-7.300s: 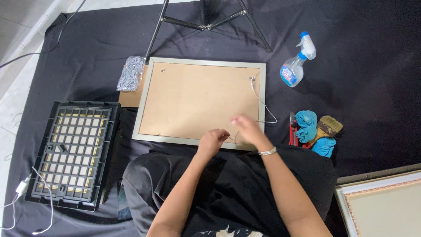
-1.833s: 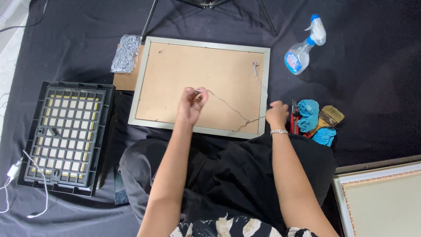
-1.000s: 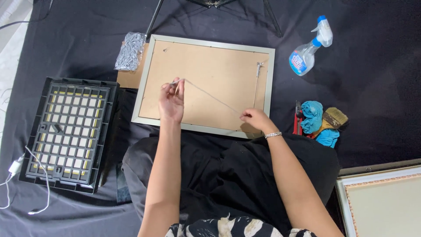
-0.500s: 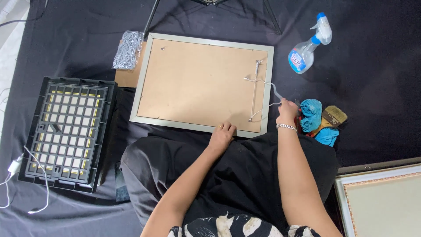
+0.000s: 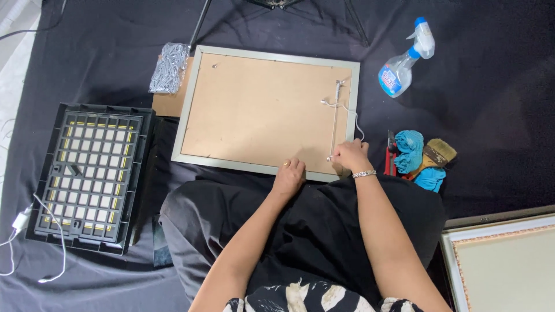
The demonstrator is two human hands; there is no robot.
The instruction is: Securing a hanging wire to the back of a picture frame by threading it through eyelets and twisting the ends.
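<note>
While you sit on the black floor cloth [image 5: 497, 104], one picture frame [image 5: 267, 110] lies face down before your knees, its brown backing board up and its pale rim all round. One thin hanging wire [image 5: 335, 124] runs along the frame's right side, from a fitting near the upper right corner down to your right hand [image 5: 351, 156]. Your right hand's grip is pinched on the lower end of that wire, at the frame's lower right corner; one bracelet sits on that wrist. Your left hand [image 5: 289, 176] rests flat on the frame's lower edge, fingers relaxed and grasping nothing; one ring shows on it.

Count of other items: one spray bottle [image 5: 402, 60], clear with blue liquid, lies right of the frame, well apart from your hands. One brush [image 5: 436, 155] with a wooden handle, one blue cloth [image 5: 411, 151] and one red-handled tool [image 5: 392, 162] lie bunched together just beside your right hand. One black plastic crate [image 5: 89, 176] stands on the left; what is in it beyond yellow shapes under the grid I cannot tell. One clear bag [image 5: 168, 68] of small silvery pieces lies at the frame's upper left corner. One second frame [image 5: 503, 260] shows at the lower right. One white cable [image 5: 26, 231] trails beside the crate.
</note>
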